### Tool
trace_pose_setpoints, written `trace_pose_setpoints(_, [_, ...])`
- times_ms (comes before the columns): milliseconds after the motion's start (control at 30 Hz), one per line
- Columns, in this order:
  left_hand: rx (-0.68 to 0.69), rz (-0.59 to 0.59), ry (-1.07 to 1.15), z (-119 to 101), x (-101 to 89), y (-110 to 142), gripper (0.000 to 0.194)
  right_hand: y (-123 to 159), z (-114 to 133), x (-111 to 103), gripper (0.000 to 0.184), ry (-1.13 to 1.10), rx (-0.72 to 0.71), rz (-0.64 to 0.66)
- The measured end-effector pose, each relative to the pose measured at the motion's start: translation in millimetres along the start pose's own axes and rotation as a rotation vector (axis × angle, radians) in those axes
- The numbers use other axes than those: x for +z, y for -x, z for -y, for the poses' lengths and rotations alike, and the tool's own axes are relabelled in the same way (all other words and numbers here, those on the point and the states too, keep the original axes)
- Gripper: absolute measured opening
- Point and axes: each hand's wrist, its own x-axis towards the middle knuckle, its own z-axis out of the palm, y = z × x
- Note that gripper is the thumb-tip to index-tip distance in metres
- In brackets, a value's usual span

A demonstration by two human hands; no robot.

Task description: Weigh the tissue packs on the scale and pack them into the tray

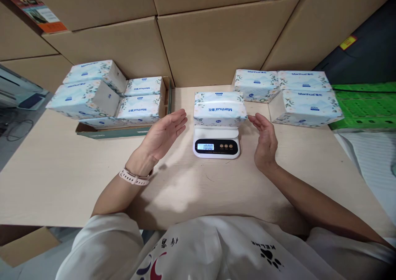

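Observation:
A pack of tissues point(220, 110) with a blue and floral print lies on top of a white digital scale point(216, 131). The lit display point(205, 147) appears to read 100.0. To the left of the pack, my left hand point(165, 133) is raised with its fingers stretched out, holding nothing and apart from the pack. My right hand point(265, 139) is on the other side, fingers extended, its tips close to the pack's right end; whether they touch it I cannot tell. A pale pink watch strap point(134, 176) circles my left wrist.
On the left, a green shallow box point(123, 132) holds several tissue packs point(140, 106), some stacked above its rim. Three more packs point(305, 106) stand at the back right. Cardboard boxes point(216, 44) wall off the table's point(198, 189) far edge. Green packaging point(365, 106) is at far right.

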Motion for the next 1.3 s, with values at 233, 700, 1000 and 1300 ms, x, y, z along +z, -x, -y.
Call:
trace_pose_setpoints(233, [-0.005, -0.013, 0.013, 0.8, -1.6, -3.0, 0.024, 0.2, -0.5, -0.5, 0.058, -0.001, 0.003, 0.011])
trace_pose_setpoints(700, [-0.008, -0.012, -0.002, 0.2, -2.2, -3.9, 0.026, -0.6, -0.5, -0.8, 0.059, 0.003, 0.007, 0.009])
trace_pose_setpoints(1000, [-0.037, -0.033, 0.036, -1.4, 0.5, -4.1, 0.022, -1.5, -1.0, -0.9, 0.058, -0.012, 0.004, 0.014])
trace_pose_setpoints(1300, [-0.003, 0.000, -0.004, 0.8, -3.6, -5.5, 0.023, -2.4, 0.0, -0.6, 0.064, -0.003, 0.037, 0.028])
